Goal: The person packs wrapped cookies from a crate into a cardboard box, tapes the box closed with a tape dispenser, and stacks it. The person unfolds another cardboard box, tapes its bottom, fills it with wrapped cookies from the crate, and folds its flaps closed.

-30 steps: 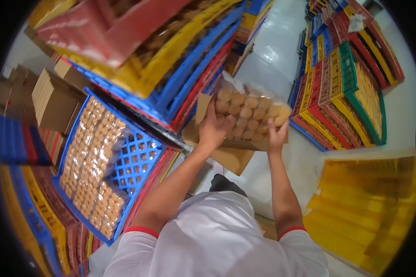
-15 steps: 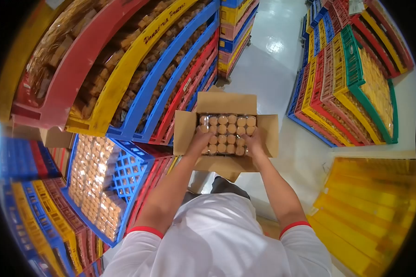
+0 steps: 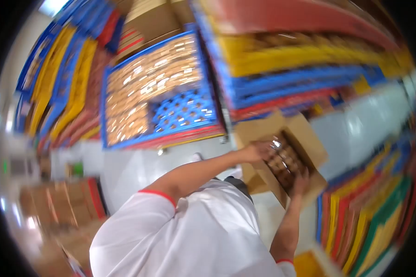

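An open cardboard box (image 3: 313, 143) is tilted in front of me to the right, its flaps folded out. Inside lie clear plastic packs of small round brown baked goods (image 3: 283, 162), shiny and blurred. My left hand (image 3: 258, 151) is at the box's near left edge, its fingertips by the plastic of the packs; blur hides how they are bent. Over the opposite end of the packs is my right hand (image 3: 300, 182), fingers stretched out and apart. Whether either hand grips a pack does not show.
Left of the box, a blue crate (image 3: 104, 101) on a stack holds similar packs, with a bare lattice corner. Stacked coloured crates (image 3: 305, 60) stand beyond, others (image 3: 356, 207) at the right. Cardboard boxes (image 3: 62, 201) sit lower left on the pale floor (image 3: 125, 168).
My view has swung left, so the box now appears farther right and turned. Both hands stay at the packs. The blue crate now sits upper left of centre.
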A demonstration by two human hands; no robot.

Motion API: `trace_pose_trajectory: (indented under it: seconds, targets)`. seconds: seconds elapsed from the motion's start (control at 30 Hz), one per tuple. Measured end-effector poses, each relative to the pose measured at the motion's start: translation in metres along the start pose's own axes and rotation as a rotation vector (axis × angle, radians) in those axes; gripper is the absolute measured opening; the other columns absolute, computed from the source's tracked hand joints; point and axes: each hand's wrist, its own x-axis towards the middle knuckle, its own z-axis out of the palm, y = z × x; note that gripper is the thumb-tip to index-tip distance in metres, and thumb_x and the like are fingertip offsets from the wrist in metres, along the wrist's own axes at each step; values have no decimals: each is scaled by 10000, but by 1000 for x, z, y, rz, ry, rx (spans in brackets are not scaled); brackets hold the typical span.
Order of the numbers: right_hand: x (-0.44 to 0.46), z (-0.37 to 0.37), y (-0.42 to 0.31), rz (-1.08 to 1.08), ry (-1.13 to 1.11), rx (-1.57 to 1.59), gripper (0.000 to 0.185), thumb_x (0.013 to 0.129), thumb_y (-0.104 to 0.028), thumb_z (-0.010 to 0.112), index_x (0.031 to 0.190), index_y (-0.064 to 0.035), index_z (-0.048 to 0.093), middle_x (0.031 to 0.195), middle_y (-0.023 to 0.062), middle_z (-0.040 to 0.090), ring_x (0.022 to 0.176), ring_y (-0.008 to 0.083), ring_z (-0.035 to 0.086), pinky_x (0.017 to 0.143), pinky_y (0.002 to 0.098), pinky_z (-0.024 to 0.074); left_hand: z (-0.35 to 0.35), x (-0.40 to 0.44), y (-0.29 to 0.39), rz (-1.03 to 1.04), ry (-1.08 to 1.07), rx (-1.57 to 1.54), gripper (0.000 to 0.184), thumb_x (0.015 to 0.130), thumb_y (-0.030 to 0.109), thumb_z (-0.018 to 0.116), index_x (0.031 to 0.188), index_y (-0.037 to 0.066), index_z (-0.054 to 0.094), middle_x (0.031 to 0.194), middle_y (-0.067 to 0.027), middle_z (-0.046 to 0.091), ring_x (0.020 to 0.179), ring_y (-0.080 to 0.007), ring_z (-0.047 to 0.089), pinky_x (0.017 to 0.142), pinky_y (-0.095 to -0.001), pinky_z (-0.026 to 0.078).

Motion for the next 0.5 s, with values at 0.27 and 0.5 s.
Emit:
trace_pose_trajectory:
  seconds: [0.27,0.5]
  targets:
    - [33,47,-29,-355,-29,196,384,1023,-54,542,1387,60,591,1340,138,645,1254,224,590,1112,364,432,-139,-157,106,-314,616,74,377,1046,118,586,1420,77,601,1269,-135,715,1152,-243,691,1005,-383,536]
    - [-101,269,-237,-741,-693,154,380,1025,-78,612,1400,-19,591,1345,111,642,1199,207,634,1008,336,512,-213,-323,55,-601,1104,339,419,998,128,634,1413,83,597,1249,-192,703,1001,-311,708,940,-371,543]
